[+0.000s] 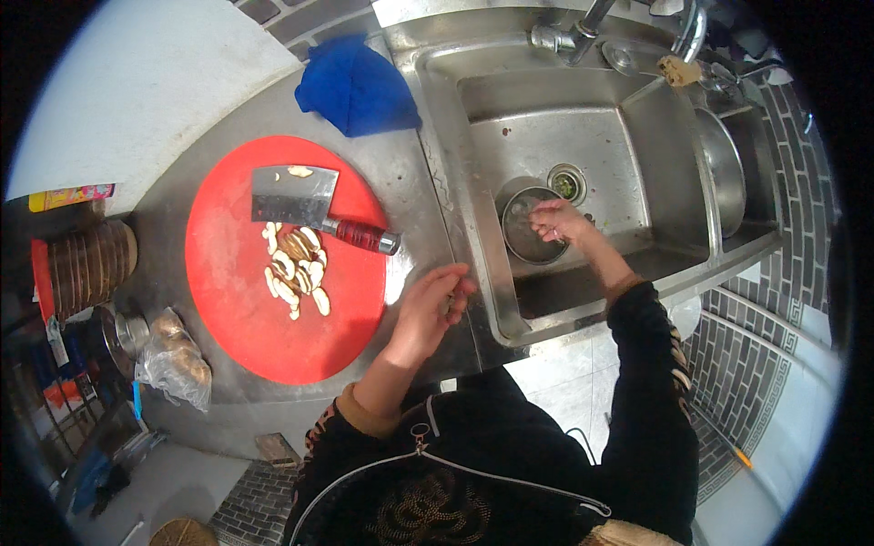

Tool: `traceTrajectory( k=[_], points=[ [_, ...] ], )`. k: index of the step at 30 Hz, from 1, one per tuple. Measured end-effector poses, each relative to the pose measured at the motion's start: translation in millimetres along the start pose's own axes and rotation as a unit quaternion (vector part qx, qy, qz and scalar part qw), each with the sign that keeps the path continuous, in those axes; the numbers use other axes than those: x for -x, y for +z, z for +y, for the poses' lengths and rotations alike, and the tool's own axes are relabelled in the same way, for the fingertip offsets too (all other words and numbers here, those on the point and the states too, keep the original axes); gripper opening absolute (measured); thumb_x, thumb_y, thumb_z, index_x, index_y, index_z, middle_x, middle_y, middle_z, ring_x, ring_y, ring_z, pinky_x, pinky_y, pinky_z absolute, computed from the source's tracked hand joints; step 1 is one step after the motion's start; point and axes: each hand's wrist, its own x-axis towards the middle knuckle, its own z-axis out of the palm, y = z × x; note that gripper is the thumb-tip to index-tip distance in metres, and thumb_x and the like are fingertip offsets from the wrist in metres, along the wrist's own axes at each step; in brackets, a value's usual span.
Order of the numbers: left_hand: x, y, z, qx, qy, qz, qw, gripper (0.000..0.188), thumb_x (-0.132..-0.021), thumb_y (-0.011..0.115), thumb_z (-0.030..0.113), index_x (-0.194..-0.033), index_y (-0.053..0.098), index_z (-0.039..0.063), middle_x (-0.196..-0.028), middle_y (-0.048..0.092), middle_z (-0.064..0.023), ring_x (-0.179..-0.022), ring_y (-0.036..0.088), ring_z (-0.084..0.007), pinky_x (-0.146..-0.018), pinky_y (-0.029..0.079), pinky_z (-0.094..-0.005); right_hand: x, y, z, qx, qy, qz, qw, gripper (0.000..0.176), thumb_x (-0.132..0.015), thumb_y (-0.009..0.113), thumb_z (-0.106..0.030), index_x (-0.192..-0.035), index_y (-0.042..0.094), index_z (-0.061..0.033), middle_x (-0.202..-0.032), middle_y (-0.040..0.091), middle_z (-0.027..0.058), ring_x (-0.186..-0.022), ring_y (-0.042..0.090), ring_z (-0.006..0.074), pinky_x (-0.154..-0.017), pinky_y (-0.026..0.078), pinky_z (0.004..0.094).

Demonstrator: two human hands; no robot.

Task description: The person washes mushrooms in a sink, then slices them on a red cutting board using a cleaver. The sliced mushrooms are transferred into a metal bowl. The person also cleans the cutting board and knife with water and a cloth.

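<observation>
My left hand [437,307] hovers over the steel counter between the cutting board and the sink, its fingers curled; whether anything is in them cannot be made out. My right hand [558,222] is over a round metal bowl [536,249] inside the sink, fingers bunched, and what they may hold is unclear. On the round red cutting board [232,300] lies a cleaver [293,198] with a dark red handle, a pale slice stuck on its blade. Below the blade is a loose pile of pale slices with brown edges, likely sliced mushrooms [297,269].
A blue cloth [358,85] lies behind the board. The sink [580,130] has a drain [567,184] beside the bowl and a faucet [580,31] at its back. At left are a clear plastic bag [177,362] with brown items and stacked baskets or bowls [92,269].
</observation>
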Motion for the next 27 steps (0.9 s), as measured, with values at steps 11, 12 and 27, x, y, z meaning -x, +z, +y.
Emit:
traceTrajectory(
  k=[11,12,27],
  points=[
    [-79.1,75.4,-25.1,0.019,-0.05,0.003,0.999,0.028,-0.096,0.054,0.039,-0.098,0.063,0.012,-0.083,0.059,0.0024,-0.069,0.051,-0.0084,-0.056,0.036,-0.0244,141.2,110.6,-51.7,0.106,-0.328,0.133,0.929,0.01,-0.085,0.065,-0.004,-0.094,0.063,-0.0017,-0.089,0.063,0.0082,-0.08,0.067,0.0197,-0.065,0.053,0.0299],
    [-80.9,75.8,-26.2,0.012,-0.041,-0.007,0.999,0.027,-0.095,0.055,0.038,-0.091,0.062,0.013,-0.079,0.057,0.0029,-0.068,0.05,-0.009,-0.055,0.036,-0.0254,147.4,113.9,-52.9,0.244,-0.389,0.191,0.868,0.014,-0.083,0.066,-0.005,-0.096,0.063,-0.0035,-0.089,0.062,0.0099,-0.086,0.065,0.0241,-0.07,0.053,0.0328],
    [-67.6,57.1,18.4,-0.02,0.071,-0.059,0.996,0.022,-0.095,0.055,0.03,-0.094,0.06,0.009,-0.08,0.061,0.0,-0.065,0.051,-0.0092,-0.057,0.038,-0.0243,39.4,15.9,-2.9,0.46,-0.162,0.159,0.858,0.017,-0.083,0.058,-0.017,-0.091,0.068,-0.0049,-0.093,0.066,0.021,-0.086,0.065,0.0365,-0.074,0.051,0.0461]
  ],
)
